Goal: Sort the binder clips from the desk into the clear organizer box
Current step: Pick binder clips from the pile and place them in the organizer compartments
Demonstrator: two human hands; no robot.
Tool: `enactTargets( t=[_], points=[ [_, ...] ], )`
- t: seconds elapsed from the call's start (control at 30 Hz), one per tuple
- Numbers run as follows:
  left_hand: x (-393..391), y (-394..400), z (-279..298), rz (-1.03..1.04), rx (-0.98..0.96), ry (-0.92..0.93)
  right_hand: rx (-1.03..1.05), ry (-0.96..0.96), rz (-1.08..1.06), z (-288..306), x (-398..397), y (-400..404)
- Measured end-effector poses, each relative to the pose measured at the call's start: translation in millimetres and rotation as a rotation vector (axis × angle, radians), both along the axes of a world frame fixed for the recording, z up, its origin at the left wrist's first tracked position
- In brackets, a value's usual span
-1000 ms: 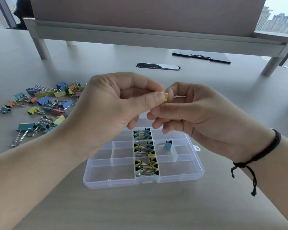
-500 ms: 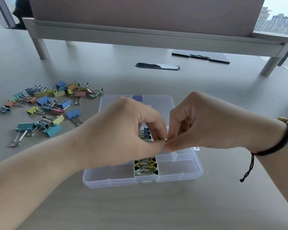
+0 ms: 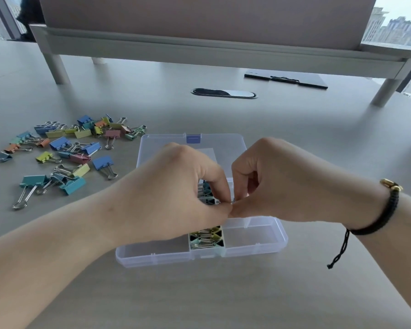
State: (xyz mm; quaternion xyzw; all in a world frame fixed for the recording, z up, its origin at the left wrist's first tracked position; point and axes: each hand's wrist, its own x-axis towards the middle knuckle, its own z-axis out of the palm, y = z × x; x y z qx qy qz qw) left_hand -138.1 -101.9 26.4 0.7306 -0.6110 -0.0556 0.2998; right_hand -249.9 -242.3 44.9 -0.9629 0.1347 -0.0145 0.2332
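Barely shifted: my left hand (image 3: pixel 176 193) and right hand (image 3: pixel 280 184) pinch one clip (image 3: pixel 232 202) together, seating it in the box (image 3: pixel 254 243).

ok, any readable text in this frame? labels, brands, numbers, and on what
None readable.
Clear organizer box: no print visible on its walls or lid.
Binder clips on the desk: plain colours, no markings that show.
Black clipboard: no lettering that can be made out.
Bracelet: none.
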Motion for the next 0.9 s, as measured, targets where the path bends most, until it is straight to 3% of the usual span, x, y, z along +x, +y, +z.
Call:
enactTargets(
  t=[0.33, 0.6, 0.9],
  points=[
    [6.6, -3.8, -6.1, 0.129, 0.063, 0.119, -0.059, -0.015, -0.047, -3.0, 2.3, 2.0],
    [4.0, -5.9, -6.2, 0.121, 0.066, -0.008, 0.019, 0.017, -0.082, 0.2, 2.5, -0.8],
    [7.8, -5.1, -7.6, 0.12, 0.076, 0.13, 0.014, 0.01, -0.06, -4.4, 4.8, 0.9]
  ],
)
